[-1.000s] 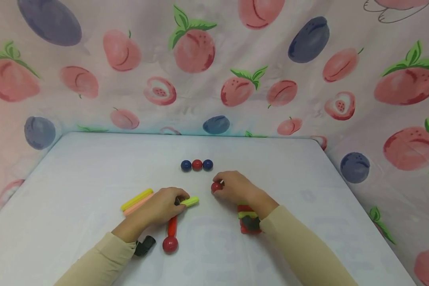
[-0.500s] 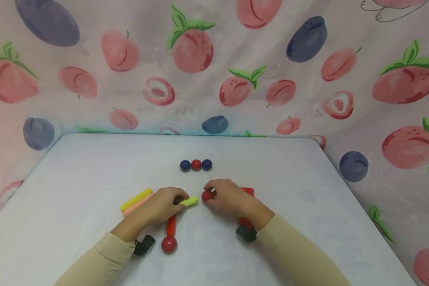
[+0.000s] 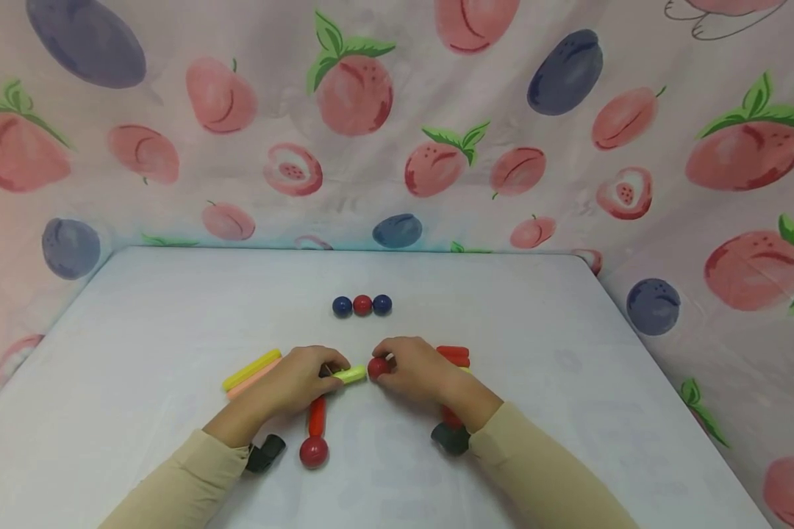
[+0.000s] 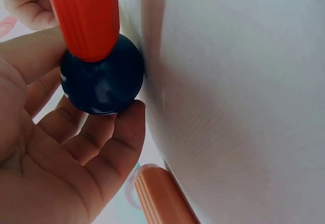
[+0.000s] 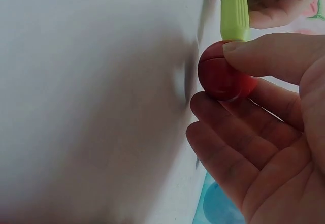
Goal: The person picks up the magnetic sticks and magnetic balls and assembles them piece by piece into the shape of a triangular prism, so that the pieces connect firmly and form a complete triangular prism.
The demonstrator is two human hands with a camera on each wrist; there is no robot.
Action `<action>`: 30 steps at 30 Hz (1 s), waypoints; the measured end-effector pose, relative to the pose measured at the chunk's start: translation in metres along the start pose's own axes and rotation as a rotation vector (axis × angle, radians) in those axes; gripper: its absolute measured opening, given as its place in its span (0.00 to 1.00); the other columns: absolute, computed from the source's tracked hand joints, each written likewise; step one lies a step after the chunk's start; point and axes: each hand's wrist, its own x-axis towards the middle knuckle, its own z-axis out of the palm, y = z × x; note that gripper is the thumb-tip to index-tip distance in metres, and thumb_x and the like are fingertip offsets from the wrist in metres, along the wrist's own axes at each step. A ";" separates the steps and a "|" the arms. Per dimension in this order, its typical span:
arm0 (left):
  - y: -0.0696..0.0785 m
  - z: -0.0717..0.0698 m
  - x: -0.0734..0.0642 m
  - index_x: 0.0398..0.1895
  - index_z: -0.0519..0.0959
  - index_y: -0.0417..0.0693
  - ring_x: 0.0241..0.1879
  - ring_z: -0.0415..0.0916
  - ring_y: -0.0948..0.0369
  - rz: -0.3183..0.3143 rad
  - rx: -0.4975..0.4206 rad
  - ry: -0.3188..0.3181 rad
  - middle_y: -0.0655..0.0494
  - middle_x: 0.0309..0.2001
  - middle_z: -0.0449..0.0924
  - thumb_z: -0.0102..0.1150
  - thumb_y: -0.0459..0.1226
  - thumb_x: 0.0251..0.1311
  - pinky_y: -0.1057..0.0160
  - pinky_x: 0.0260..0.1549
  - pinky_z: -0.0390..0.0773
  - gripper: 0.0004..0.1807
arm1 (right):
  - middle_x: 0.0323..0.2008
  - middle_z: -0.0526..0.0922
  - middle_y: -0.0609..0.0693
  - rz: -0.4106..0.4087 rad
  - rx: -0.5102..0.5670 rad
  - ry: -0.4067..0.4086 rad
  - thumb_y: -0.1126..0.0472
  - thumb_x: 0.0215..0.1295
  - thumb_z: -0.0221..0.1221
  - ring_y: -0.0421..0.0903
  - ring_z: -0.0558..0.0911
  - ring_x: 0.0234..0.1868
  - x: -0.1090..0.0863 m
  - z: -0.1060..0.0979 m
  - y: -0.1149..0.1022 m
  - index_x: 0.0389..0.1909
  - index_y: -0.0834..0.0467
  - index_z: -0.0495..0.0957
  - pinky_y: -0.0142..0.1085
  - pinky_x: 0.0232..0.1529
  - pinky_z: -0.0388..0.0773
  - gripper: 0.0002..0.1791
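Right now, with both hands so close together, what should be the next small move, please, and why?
Probably the right hand should press the red ball it pinches gently onto the yellow-green rod: in the right wrist view, that ball sits at the rod's end, while the left hand holds the dark blue ball at the other end.

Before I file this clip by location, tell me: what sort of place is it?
Probably an indoor tabletop play or filming corner, though the wider room is out of view. A fruit-print backdrop stands behind a plain white table, where coloured rods and small balls lie.
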 end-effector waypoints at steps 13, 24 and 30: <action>-0.001 0.001 0.001 0.53 0.82 0.45 0.40 0.75 0.61 -0.003 -0.011 0.018 0.60 0.39 0.81 0.71 0.34 0.59 0.59 0.46 0.79 0.18 | 0.45 0.82 0.46 -0.017 -0.041 0.006 0.59 0.64 0.68 0.44 0.79 0.47 0.000 0.003 0.001 0.58 0.56 0.79 0.38 0.51 0.80 0.22; 0.002 0.000 0.002 0.48 0.84 0.45 0.39 0.76 0.59 -0.042 0.031 0.029 0.56 0.39 0.81 0.71 0.38 0.58 0.57 0.44 0.79 0.15 | 0.45 0.82 0.45 -0.022 -0.047 0.005 0.58 0.63 0.69 0.44 0.79 0.47 -0.003 0.002 0.000 0.58 0.55 0.79 0.37 0.49 0.80 0.22; 0.002 0.002 0.002 0.47 0.84 0.44 0.37 0.74 0.59 -0.046 0.064 0.026 0.56 0.37 0.80 0.72 0.41 0.58 0.59 0.42 0.78 0.15 | 0.46 0.82 0.45 -0.007 -0.043 0.011 0.58 0.63 0.69 0.44 0.79 0.47 -0.003 0.004 -0.001 0.58 0.55 0.79 0.37 0.49 0.80 0.22</action>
